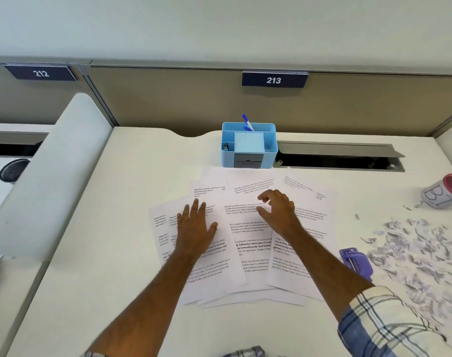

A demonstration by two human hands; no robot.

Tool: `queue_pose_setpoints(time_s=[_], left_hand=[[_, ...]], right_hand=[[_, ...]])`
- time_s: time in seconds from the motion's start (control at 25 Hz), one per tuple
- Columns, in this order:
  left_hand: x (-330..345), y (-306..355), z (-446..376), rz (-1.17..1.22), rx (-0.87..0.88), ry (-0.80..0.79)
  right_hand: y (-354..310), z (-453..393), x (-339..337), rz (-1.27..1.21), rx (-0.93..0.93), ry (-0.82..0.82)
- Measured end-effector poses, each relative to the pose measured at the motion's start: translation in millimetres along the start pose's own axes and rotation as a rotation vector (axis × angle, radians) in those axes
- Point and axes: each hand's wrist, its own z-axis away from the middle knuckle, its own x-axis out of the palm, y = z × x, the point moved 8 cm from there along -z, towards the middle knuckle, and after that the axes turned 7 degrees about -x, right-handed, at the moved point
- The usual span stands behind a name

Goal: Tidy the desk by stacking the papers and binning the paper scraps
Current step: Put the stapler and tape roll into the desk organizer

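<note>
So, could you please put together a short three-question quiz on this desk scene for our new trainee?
1. True or false: the left hand lies flat on the spread papers.
2. Where do the paper scraps lie? A) in the blue organiser B) loose on the desk, right of the papers C) under the left hand
3. Fill in: the purple object beside the papers' right edge is a ______.

Key: 1 true. 2 B. 3 stapler. The right hand is over the sheets with fingers curled; whether it pinches one is unclear.
</note>
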Motion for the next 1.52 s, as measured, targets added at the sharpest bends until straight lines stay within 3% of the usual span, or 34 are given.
queue_pose_setpoints(time_s=[0.56, 0.88, 1.28, 1.52], left_hand=[[35.8, 77.8, 80.1, -0.028, 0.092, -0.017], [71.9, 134.0, 108.9, -0.019, 0.101, -0.046], [97.1, 176.2, 117.9, -0.009, 0.089, -0.072], [99.0, 184.7, 112.4, -0.039, 0.059, -0.069]], right_hand=[[114.2, 152.8, -62.4, -0.019, 0.147, 0.194], [191.8, 194.2, -113.5, -0.024, 0.351, 0.243], [244.1, 201.1, -99.6, 0.014, 0.483, -0.016], [247.9, 189.6, -96.6, -0.146, 0.468, 0.031]])
